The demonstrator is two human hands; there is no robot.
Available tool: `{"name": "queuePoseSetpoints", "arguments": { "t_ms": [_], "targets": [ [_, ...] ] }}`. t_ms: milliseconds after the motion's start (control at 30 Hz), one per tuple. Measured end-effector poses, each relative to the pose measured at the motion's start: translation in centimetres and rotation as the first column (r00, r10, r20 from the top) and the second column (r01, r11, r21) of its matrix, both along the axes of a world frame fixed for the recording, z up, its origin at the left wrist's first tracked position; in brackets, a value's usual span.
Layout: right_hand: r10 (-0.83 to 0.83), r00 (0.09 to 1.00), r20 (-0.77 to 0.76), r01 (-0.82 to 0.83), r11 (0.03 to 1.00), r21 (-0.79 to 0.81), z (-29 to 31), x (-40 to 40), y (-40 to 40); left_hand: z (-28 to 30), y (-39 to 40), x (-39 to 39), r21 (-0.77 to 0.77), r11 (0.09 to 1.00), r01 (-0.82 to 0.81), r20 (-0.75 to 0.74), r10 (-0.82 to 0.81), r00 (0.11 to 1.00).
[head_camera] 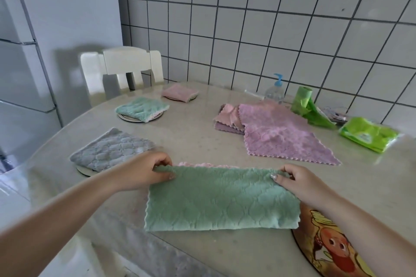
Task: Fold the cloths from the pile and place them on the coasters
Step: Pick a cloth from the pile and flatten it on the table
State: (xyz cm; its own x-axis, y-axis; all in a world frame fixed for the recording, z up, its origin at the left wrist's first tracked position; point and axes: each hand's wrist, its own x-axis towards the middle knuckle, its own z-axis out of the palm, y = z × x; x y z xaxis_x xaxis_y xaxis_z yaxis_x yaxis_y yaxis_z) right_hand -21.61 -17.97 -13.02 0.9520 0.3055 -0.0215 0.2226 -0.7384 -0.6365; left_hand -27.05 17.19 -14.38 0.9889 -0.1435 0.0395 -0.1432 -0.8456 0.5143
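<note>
Here green cloth (221, 200) lies lengthwise left-right.

Both forearms are bare, no sleeves reaching the wrists. The left hand (144, 171) wears no rings I can make out; the right hand (299, 181) has a pale glossy thumbnail (polished, maybe).

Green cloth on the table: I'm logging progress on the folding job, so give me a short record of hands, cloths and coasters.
left hand: pinches green cloth at its far left corner
right hand: pinches its far right corner
green cloth: folded in half, pink edge showing behind
done: grey cloth, mint cloth, pink cloth, each on a coaster
pile: purple and pink cloths, unfolded
picture coaster: uncovered
</note>
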Motion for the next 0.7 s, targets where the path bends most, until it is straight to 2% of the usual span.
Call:
{"name": "queuePoseSetpoints", "arguments": {
  "t_ms": [200, 700],
  "targets": [
    [-0.019, 1.0, 0.006, 0.019, 0.993, -0.116, -1.2, 3.2, 0.8, -1.0, 0.1, 2.3, 0.084, 0.996, -0.044, 0.016, 0.042, 0.999],
    [-0.054, 0.995, 0.086, 0.068, 0.982, -0.177, -2.7, 5.1, 0.9, -1.7, 0.0, 4.1, 0.065, 0.988, -0.142, 0.04, 0.139, 0.989]
  ]
}}
